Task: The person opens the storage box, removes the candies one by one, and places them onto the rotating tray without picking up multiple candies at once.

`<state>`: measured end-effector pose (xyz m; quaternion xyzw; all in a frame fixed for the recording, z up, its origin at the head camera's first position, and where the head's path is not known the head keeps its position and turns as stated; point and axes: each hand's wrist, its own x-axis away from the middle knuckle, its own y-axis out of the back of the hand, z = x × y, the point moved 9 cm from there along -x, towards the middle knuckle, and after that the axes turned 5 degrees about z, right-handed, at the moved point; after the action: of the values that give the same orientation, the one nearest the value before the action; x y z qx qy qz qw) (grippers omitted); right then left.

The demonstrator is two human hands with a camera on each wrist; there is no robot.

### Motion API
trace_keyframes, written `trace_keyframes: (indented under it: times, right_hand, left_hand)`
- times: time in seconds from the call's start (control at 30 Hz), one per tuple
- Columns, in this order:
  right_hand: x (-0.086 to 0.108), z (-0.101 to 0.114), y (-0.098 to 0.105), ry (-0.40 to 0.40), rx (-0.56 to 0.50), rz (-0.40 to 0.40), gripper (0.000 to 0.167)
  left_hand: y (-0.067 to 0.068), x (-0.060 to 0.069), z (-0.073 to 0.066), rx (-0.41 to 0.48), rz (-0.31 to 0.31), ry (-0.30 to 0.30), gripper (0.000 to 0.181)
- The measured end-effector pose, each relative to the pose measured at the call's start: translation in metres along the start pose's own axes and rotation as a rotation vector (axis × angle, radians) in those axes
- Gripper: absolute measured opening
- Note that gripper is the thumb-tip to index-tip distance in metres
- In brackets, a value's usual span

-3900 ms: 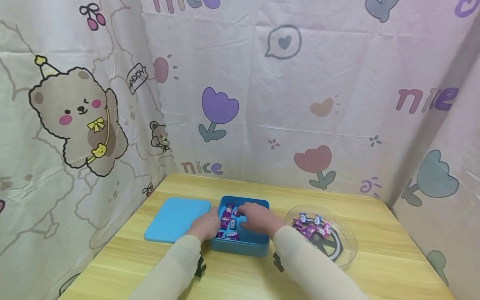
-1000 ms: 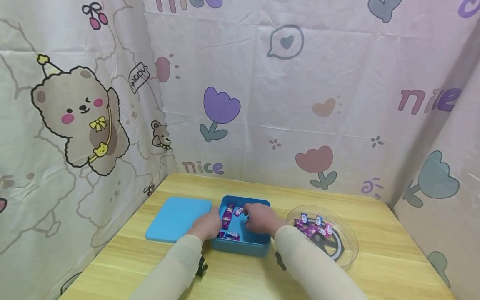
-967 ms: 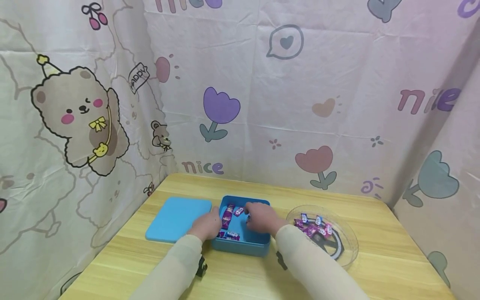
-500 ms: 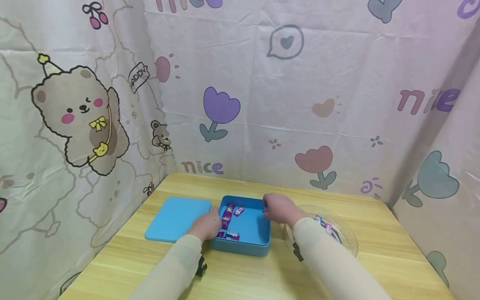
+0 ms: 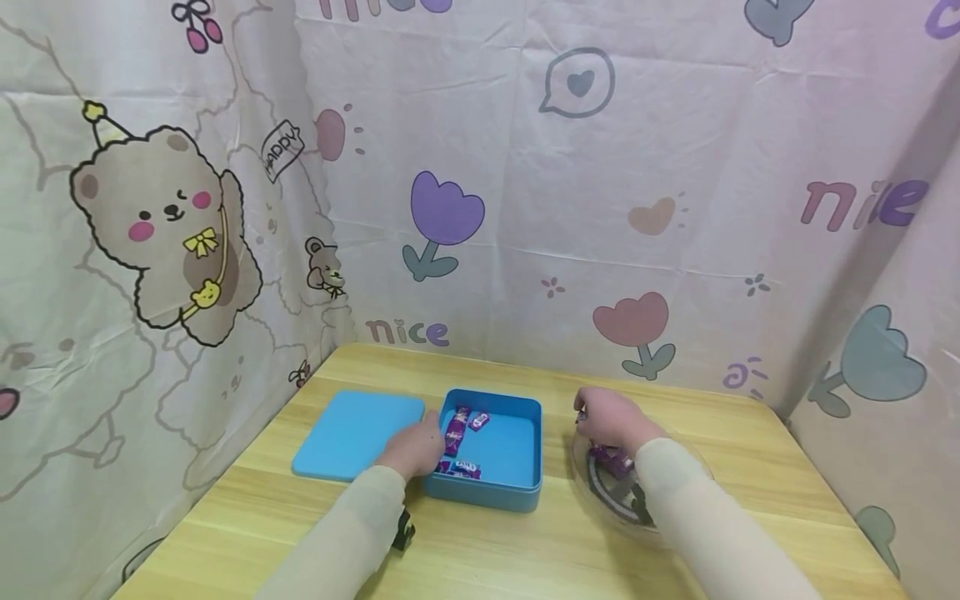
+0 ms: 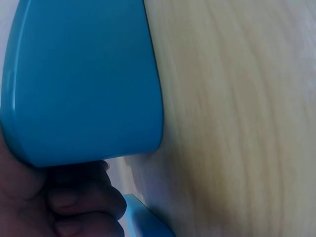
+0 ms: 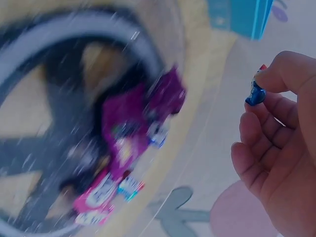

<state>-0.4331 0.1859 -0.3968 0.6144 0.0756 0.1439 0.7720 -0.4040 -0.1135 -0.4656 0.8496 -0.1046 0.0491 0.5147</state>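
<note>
The left hand grips the left wall of the blue box; in the left wrist view its curled fingers lie against the box side. Purple wrapped candies, a small pink one and others near the front lie along the box's left part. Over the back left of the clear round dish, the right hand is raised. The right wrist view shows its thumb and a finger pinching a small blue-wrapped candy. Beneath are purple candies and a pink one in the dish.
A flat light-blue lid lies on the wooden table, left of the box. Printed curtains hang behind and on both sides. The dish has a dark spoked pattern showing under the candies.
The right hand has moved rightward from inside the box to above the dish, holding a small candy. A small candy is gone from the box's middle. The left hand has stayed at the box.
</note>
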Motion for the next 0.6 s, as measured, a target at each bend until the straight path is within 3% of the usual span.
trace_keyframes:
  times: [0.27,0.6]
  right_hand:
    - [0.01,-0.04,-0.001,-0.01,0.005,0.023,0.03]
    - [0.017,-0.069,-0.013,-0.061,0.006,0.127,0.009]
  left_hand:
    - [0.0,0.0,0.001,0.014,-0.005,0.01,0.055]
    - [-0.001,-0.001,0.001,0.008,-0.002,0.006,0.056]
